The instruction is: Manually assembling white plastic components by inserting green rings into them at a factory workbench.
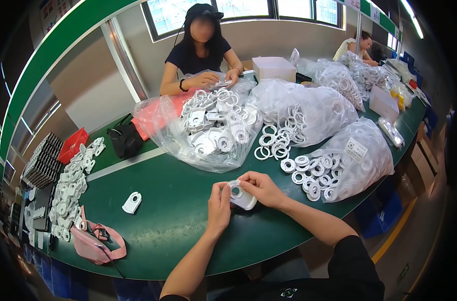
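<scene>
A smooth, glossy white plastic piece (245, 199), rounded in outline with a circular ring at its upper end, lies between the two hands above the near part of a matte green tabletop (163, 241); whether it touches the surface cannot be told. The left hand (219, 206), fingers bent and nearly closed, pinches its left edge; the right hand (262, 189), likewise curled, grips the ring's upper right side between thumb and fingers. To the left, a single white plate with a round hole (132, 202) lies flat and apart. Beyond the hands, a wide-mouthed bag of clear, wrinkled film (159, 118) holds a heap of similar white parts, some plate-like, some ring-shaped. Right of it, a cloudy translucent bag (333, 108) spills slim white rings (271, 143) onto the table; nearer, a second translucent bag with a white label (375, 163) spills thicker white discs with central holes (312, 176). At the far left, overlapping white plastic parts (70, 188) form a long bank beside stacked black ridged trays (44, 159) and a red rectangular plastic bin (74, 144). In front of these rests a pink fabric waist bag with a looped strap (92, 246).
</scene>
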Motion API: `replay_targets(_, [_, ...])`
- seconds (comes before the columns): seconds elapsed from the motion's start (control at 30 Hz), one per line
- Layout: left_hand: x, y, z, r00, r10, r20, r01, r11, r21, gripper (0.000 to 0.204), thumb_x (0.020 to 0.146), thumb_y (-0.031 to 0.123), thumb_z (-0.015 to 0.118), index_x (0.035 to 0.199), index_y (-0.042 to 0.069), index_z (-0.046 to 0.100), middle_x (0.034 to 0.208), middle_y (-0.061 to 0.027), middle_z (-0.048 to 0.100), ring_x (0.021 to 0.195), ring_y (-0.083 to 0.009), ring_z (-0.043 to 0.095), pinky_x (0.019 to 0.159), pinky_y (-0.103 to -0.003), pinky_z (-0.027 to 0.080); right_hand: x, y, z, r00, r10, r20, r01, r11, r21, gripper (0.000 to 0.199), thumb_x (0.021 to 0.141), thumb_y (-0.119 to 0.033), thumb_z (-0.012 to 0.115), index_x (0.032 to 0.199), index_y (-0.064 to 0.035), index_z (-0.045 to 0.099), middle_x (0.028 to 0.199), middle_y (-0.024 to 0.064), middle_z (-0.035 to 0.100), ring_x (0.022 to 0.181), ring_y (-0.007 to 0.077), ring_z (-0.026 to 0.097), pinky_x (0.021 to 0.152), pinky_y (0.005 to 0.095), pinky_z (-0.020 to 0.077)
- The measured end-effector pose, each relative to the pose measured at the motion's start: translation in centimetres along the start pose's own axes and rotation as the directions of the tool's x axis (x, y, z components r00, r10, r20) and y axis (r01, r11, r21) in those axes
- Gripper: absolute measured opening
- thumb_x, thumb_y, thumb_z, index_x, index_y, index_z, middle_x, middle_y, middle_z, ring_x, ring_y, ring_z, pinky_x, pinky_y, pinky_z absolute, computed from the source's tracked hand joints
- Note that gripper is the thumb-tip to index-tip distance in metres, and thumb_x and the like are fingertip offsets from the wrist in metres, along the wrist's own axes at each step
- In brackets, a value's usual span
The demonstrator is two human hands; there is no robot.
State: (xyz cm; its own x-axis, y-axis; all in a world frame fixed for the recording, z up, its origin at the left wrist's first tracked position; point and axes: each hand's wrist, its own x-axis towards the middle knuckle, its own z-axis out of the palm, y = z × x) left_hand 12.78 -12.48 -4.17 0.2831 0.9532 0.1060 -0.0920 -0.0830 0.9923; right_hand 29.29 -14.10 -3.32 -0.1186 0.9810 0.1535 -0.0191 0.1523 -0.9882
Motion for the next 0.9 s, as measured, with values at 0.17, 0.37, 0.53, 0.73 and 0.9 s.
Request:
replay_targets(0.17, [-0.8,-0.2,0.9,0.985,0.138,0.101,-0.152,0.977,0.149,0.028,0.084,0.006,0.062,0.107,0.000,0.046,0.094,-0.0092,0.063,0.079,-0.0121,0.061,0.060,-0.023,0.049,0.2,0.9,0.2,0.986,0.020,-0.163,0.012,0.981,0.195,0.018,0.089,-0.015,0.059,0.093,0.0019,0.057,0.083,0.0032,0.063,0.073,0.0047,0.056,0.062,0.0191,0.0442])
replay_targets(0.37, [-1.3,0.7,1.0,0.967,0.149,0.208,-0.235,0.840,0.489,0.039,0.082,0.011,0.065,0.114,-0.001,0.045,0.084,-0.0109,0.064,0.073,-0.0123,0.061,0.064,-0.028,0.049,-0.4,0.0,-0.1,0.975,0.017,-0.223,-0.056,0.984,-0.169,0.026,0.077,-0.022,0.072,0.086,-0.0005,0.060,0.076,0.0054,0.064,0.068,0.0077,0.058,0.061,0.0216,0.0461])
replay_targets(0.53, [0.0,-0.6,-0.8,0.977,0.066,0.205,-0.136,0.928,0.348,0.043,0.085,0.013,0.059,0.123,0.003,0.043,0.097,-0.0173,0.065,0.085,-0.0259,0.065,0.073,-0.034,0.049,0.0,-1.2,-1.5,0.993,-0.114,-0.020,0.094,0.900,-0.425,0.036,0.074,-0.021,0.072,0.102,-0.0013,0.064,0.081,0.0097,0.067,0.070,0.0143,0.061,0.068,0.0268,0.0487])
replay_targets(0.73, [0.9,1.7,-4.0,0.977,0.003,0.212,-0.102,0.882,0.460,0.042,0.083,0.012,0.058,0.123,0.003,0.046,0.096,-0.0188,0.065,0.085,-0.0285,0.065,0.075,-0.035,0.049,0.3,-1.6,-5.0,0.971,-0.235,-0.052,0.145,0.744,-0.652,0.018,0.082,-0.020,0.063,0.091,-0.0049,0.068,0.089,0.0110,0.067,0.079,0.0265,0.064,0.071,0.0326,0.0493])
replay_targets(0.9, [0.5,5.4,-14.0,0.955,0.223,-0.194,0.086,0.420,0.903,0.036,0.083,0.015,0.056,0.116,0.004,0.047,0.090,-0.0227,0.063,0.082,-0.0415,0.061,0.071,-0.049,0.047,-0.6,-3.0,-9.0,0.908,-0.316,-0.273,-0.065,0.539,-0.840,0.026,0.072,-0.020,0.071,0.093,-0.0050,0.067,0.084,0.0109,0.063,0.080,0.0285,0.060,0.072,0.0364,0.0471])
